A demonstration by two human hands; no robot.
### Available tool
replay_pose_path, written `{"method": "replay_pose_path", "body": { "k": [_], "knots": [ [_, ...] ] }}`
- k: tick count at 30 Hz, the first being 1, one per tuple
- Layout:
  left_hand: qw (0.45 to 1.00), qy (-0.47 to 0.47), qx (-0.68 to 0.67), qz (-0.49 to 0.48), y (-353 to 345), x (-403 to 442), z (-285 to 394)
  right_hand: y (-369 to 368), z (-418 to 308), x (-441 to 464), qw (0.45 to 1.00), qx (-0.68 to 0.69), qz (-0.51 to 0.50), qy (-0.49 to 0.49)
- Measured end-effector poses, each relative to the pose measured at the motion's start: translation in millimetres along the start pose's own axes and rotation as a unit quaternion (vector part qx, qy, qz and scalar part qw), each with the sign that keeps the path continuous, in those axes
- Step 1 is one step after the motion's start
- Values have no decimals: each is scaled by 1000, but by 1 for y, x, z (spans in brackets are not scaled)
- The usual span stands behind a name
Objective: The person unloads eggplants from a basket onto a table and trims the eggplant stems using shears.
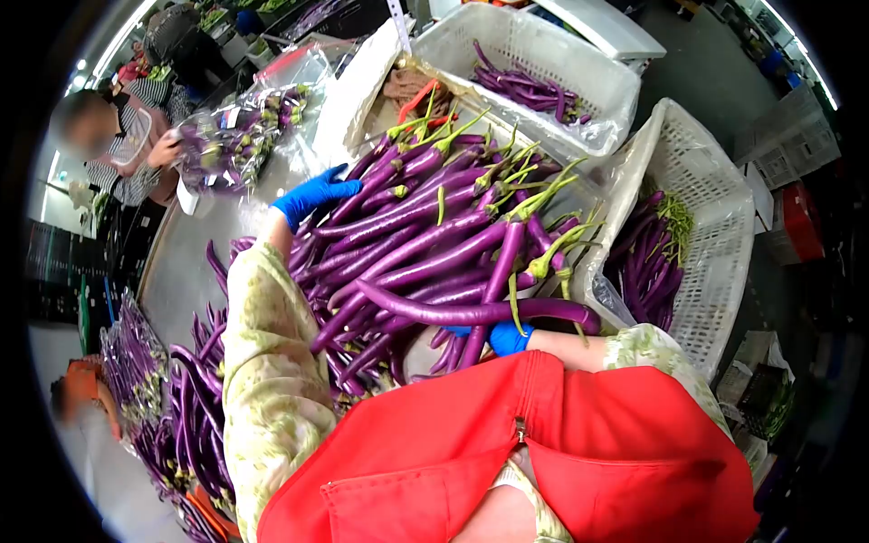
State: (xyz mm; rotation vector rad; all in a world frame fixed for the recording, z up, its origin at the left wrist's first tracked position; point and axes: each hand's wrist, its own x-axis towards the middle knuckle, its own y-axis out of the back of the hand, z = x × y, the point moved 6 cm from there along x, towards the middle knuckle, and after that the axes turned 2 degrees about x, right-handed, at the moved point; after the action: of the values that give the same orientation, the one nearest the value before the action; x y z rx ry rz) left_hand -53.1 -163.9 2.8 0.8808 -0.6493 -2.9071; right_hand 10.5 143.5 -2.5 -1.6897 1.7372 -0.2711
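My left hand (317, 195), in a blue glove, lies with its fingers stretched out against the far-left side of a heap of long purple eggplants (407, 240). It is open and touches the outer ones. Close to my body, my right hand (511, 339), also blue-gloved, is closed around eggplants. One long eggplant (480, 312) lies crosswise over it, and a second eggplant (502, 271) slants down in front of its palm. Most of the right fingers are hidden behind these two. Green stems point to the back right.
A white crate (715, 262) on the right and another crate (579, 54) at the back hold more eggplants. Bagged eggplants (240, 145) stand at the back left, beside a person (136, 136). More eggplants (190, 407) lie left of my arm on the metal table (181, 244).
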Motion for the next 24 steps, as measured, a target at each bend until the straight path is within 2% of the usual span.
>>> {"method": "replay_pose_path", "body": {
  "k": [3,5,7,9,11,13,14,15,17,19,20,22,23,24],
  "knots": [
    [975,-97,138,144,24,-33,34,9,-6,-10,1000,2,3,-8],
    [969,-198,33,146,-11,-94,102,14,-9,-14,1000,1,3,-11],
    [978,-205,-6,47,-80,-155,154,18,-14,-19,1000,0,0,-11],
    [952,-294,82,5,-144,-183,162,24,-19,-25,1000,-5,-1,-9],
    [934,-297,182,82,-192,-180,143,30,-21,-30,1000,-10,-4,-10],
    [864,-293,331,242,-223,-170,112,38,-22,-35,1000,-14,-6,-12],
    [841,-299,330,307,-235,-167,102,41,-24,-37,1000,-18,-10,-12],
    [842,-282,330,320,-245,-157,93,46,-25,-40,1000,-23,-7,-13],
    [781,-265,375,422,-264,-147,77,58,-23,-49,999,-33,4,-13],
    [820,-265,289,417,-256,-147,78,85,-16,-62,997,-53,43,-23],
    [795,-307,293,433,-248,-156,86,107,-8,-71,993,-71,82,-35],
    [811,-268,288,433,-226,-165,94,160,8,-92,964,-128,223,-72],
    [787,-250,347,444,-219,-164,91,173,-2,-101,956,-85,282,14],
    [808,-229,339,423,-214,-166,92,173,-23,-112,935,-73,346,30]
  ]
}}
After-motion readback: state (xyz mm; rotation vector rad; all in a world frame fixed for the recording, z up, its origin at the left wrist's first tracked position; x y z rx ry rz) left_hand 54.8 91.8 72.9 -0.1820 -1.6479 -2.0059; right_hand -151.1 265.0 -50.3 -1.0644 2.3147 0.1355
